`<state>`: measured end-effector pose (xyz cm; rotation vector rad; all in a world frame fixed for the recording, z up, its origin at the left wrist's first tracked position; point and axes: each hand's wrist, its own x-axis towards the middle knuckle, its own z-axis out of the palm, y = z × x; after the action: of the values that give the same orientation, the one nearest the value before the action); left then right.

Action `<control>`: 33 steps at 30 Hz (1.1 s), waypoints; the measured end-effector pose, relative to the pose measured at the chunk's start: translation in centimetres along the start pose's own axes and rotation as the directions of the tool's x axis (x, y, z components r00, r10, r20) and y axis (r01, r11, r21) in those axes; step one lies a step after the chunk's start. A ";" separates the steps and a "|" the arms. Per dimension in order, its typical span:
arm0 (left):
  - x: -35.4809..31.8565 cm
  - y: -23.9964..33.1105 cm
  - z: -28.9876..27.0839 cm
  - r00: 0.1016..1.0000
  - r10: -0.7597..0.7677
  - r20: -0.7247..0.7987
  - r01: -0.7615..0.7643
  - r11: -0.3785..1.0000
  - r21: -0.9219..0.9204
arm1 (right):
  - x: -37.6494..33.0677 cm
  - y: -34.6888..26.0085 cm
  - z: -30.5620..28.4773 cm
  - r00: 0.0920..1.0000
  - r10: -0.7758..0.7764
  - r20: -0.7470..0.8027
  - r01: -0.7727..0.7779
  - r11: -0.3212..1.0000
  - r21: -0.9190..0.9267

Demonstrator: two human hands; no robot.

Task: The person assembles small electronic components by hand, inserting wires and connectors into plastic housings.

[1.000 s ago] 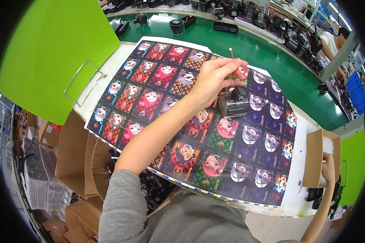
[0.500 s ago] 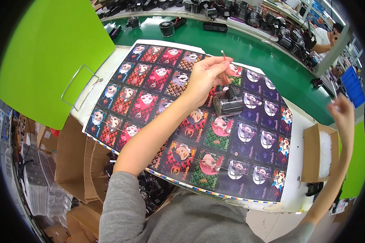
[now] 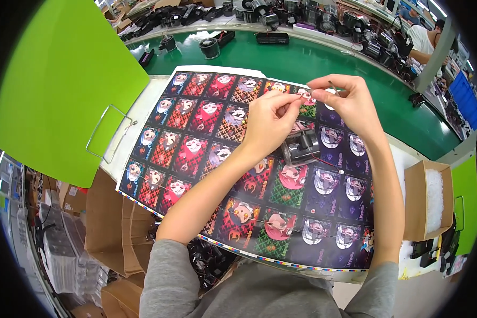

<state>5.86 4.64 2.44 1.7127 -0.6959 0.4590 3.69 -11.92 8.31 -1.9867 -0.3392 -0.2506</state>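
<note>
My left hand (image 3: 274, 120) is closed in a pinch on a red wire lead with a small pale connector (image 3: 303, 93) at its tip. Close beside it, my right hand (image 3: 350, 100) has thumb and forefinger pressed together at the connector. A thin dark piece (image 3: 333, 86) juts out between the right hand's fingers; its kind does not show. Just below both hands lies a black motor-like unit in a clear round housing (image 3: 301, 148), resting on a printed sheet (image 3: 206, 153) of cartoon character cards. A wire from this unit trails over the sheet toward the right.
Beyond the sheet runs a green conveyor belt (image 3: 228, 63) carrying several black units. At right stands a cardboard box (image 3: 416, 204) of whitish translucent pieces. Left is a green panel with a wire handle (image 3: 107, 132). A co-worker (image 3: 424, 42) sits at the far right.
My right hand has come in from the far right to meet my left hand at the wire's tip. My left hand still pinches the wire and has turned slightly. The view has shifted a little.
</note>
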 end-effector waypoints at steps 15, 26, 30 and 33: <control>-0.1 -0.4 0.6 0.990 -0.127 0.060 0.131 0.988 -0.081 | 0.2 1.7 0.1 0.994 -0.095 0.053 0.089 0.991 0.099; -0.1 0.5 0.2 0.996 -0.060 0.068 0.059 0.998 0.019 | 0.0 0.7 -0.5 0.995 -0.084 0.058 0.088 0.994 -0.061; -0.3 0.1 0.5 0.979 -0.163 0.122 0.174 0.981 -0.087 | -0.2 0.3 -0.4 0.995 -0.070 0.066 0.070 0.998 0.006; -0.4 0.2 0.6 0.956 -0.237 0.172 0.278 0.918 -0.281 | 0.0 0.1 0.0 0.996 -0.081 0.042 0.083 0.994 -0.072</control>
<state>5.45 4.15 2.19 1.5231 -0.5905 0.0461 3.73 -11.98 8.23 -2.0548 -0.4428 -0.2806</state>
